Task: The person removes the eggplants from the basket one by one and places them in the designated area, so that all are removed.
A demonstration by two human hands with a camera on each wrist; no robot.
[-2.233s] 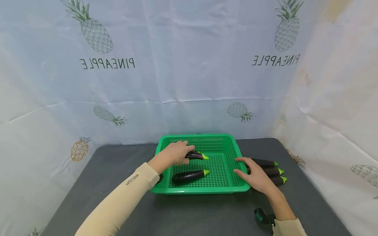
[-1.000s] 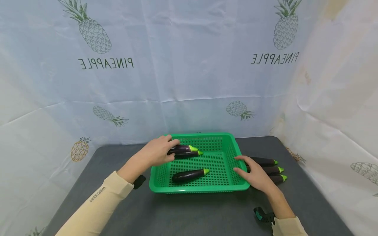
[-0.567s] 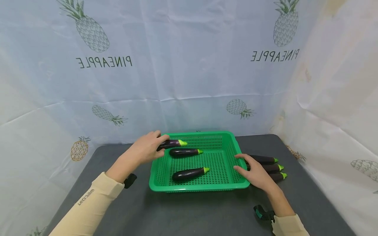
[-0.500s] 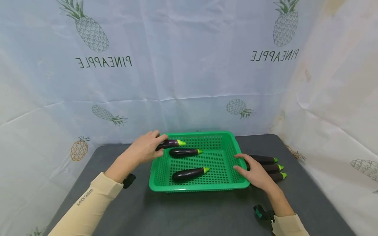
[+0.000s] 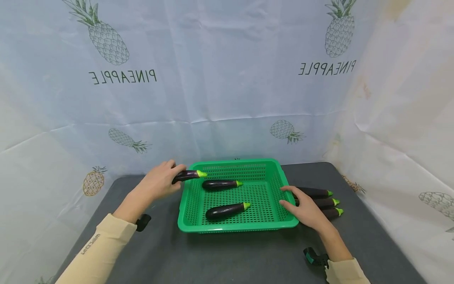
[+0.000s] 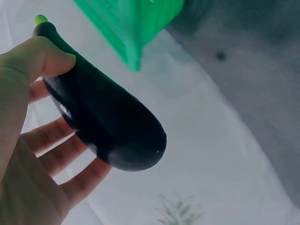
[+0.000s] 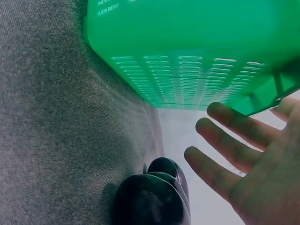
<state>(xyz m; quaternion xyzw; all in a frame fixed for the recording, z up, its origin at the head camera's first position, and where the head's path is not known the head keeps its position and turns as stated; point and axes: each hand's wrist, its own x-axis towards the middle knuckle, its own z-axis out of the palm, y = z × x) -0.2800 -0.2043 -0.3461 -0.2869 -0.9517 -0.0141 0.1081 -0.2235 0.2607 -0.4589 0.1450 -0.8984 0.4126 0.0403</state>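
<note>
Eggplant (image 5: 186, 176) in the grip of the left hand (image 5: 160, 182), well apart from the spread-fingered right hand (image 5: 306, 209) at the basket (image 5: 241, 227).

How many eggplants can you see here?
6: one held eggplant in the left hand, a back eggplant and a front eggplant in the green basket, and three more eggplants on the table to its right, partly covered by the right hand, which could hide others.

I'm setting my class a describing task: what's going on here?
A person's left hand grips an eggplant, held up near the left end of the green basket. Two more eggplants lie inside the basket. The right hand is at the basket's right rim, and three eggplants lie on the dark table at that side.
</note>
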